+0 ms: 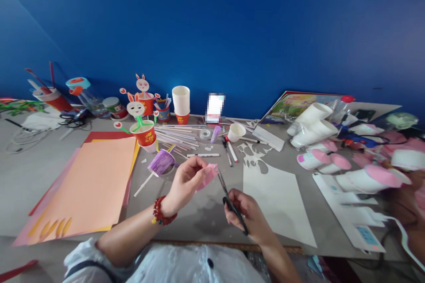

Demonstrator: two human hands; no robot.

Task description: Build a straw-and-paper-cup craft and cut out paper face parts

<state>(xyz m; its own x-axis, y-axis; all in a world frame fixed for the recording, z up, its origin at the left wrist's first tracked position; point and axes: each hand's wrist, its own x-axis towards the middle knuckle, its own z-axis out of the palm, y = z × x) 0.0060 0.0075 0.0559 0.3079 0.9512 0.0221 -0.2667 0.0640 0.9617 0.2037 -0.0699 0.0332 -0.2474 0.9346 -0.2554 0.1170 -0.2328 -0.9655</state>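
My left hand (189, 181) pinches a small piece of pink paper (208, 177) between thumb and fingers, above the grey table. In my right hand (247, 214) is a pair of scissors (229, 199) with black handles. Their blades point up and away from me, with the tips close to the right edge of the pink paper. I cannot tell whether the blades touch it. Just beyond my left hand lies a purple-coloured paper cup (162, 162) on its side, with a white stick reaching out from it. A white sheet (275, 203) with cut-outs lies right of the scissors.
Stacked coloured sheets (99, 177) lie at the left. Behind stand red cups with rabbit figures (142, 135), a stack of white cups (181, 99) and loose paper sticks (179, 135). Markers (230, 149) lie mid-table. A white power strip (348, 212) and more cups (365, 179) occupy the right.
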